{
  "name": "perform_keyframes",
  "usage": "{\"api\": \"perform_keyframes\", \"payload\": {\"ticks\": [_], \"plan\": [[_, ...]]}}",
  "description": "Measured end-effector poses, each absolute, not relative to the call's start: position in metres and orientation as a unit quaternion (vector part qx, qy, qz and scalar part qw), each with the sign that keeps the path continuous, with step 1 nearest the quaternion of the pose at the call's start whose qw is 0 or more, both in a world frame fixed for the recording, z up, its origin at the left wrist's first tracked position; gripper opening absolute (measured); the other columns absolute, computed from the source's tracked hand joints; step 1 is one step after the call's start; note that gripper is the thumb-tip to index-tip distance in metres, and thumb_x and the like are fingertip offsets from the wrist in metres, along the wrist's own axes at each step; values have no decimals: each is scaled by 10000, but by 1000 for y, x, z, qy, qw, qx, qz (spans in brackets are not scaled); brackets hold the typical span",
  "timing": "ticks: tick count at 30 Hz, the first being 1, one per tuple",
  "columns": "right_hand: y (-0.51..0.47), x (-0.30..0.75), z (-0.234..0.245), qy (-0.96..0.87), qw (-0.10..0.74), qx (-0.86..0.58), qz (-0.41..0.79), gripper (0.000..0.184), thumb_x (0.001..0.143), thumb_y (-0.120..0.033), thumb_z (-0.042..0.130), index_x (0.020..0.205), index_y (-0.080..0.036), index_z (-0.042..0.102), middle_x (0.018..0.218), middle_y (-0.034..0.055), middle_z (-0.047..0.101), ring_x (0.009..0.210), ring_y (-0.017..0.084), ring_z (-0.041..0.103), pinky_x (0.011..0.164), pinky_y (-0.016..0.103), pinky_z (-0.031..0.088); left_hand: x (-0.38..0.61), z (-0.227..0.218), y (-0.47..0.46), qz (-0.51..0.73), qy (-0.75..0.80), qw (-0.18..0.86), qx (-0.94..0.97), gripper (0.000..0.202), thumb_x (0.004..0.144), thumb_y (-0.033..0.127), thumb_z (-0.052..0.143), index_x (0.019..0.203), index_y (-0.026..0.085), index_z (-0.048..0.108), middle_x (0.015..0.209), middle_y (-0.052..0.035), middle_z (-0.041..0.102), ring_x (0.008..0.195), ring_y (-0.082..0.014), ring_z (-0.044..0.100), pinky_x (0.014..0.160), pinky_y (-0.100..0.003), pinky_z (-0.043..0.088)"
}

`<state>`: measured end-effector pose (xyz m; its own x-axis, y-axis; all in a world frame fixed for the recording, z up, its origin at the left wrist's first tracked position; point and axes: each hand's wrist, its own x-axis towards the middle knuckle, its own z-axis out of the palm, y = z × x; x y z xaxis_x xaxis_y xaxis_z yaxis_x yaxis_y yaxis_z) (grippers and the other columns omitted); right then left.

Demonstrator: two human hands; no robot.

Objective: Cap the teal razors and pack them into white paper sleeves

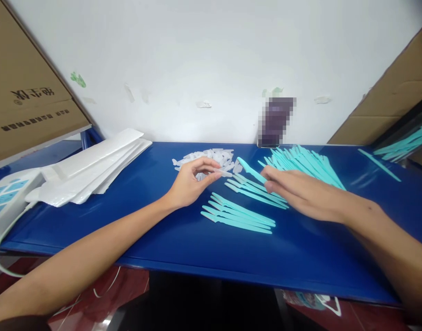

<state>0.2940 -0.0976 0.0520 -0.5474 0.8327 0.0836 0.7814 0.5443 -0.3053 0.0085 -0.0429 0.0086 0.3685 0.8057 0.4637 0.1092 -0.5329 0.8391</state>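
My left hand [192, 180] pinches a small clear plastic cap [224, 173] between thumb and fingertips, just in front of a heap of the same clear caps [211, 157]. My right hand [293, 189] grips a teal razor-like stick [251, 170] by its handle, blade end pointing left toward the cap. Between and below my hands lie two small rows of teal sticks, one group [238, 215] nearer me and another [255, 189] partly under my right hand. A large pile of teal sticks [307, 163] lies behind my right hand.
All of this rests on a blue table [183, 239]. White flat bags [94, 165] are stacked at the left beside a white device with a cord [7, 197]. Cardboard boxes [28, 92] stand at both sides. More teal sticks [404, 142] lie at the far right.
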Motion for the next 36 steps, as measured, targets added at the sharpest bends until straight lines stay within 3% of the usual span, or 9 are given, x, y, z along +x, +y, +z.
{"api": "perform_keyframes", "payload": {"ticks": [4,11,18,25,36], "plan": [[-92,287,42,-874,158,-457,40,274,1046,-427,322,1019,-254,534,688,24,603,568,202,529,553,334,363,8,10,-41,473,348,402,702,274,839,405,767,950,157,736,838,-78,775,812,-202,737,731,-310,568],[-83,286,25,-889,220,-398,51,317,1060,-373,337,1174,-227,594,938,75,711,779,215,639,668,327,446,6,9,-36,513,369,380,675,345,846,505,736,835,162,709,745,-56,755,693,-172,705,644,-279,532],[-84,288,8,-874,321,-366,3,268,1032,-306,384,1075,-224,636,777,50,696,658,202,618,653,334,453,7,8,-36,530,348,366,681,356,844,514,736,824,161,689,731,-42,714,678,-152,675,664,-275,536],[-84,285,13,-846,298,-442,-25,301,1040,-331,380,1115,-218,649,693,22,672,589,193,613,604,324,425,6,8,-36,529,344,354,691,333,848,489,734,794,164,684,750,-34,702,687,-143,653,678,-274,527],[-89,269,18,-866,272,-420,11,277,1051,-292,381,1118,-179,625,737,20,668,594,160,583,580,291,391,9,1,-39,502,293,299,757,217,900,370,719,810,173,714,772,-31,698,721,-137,621,660,-257,489]]}}
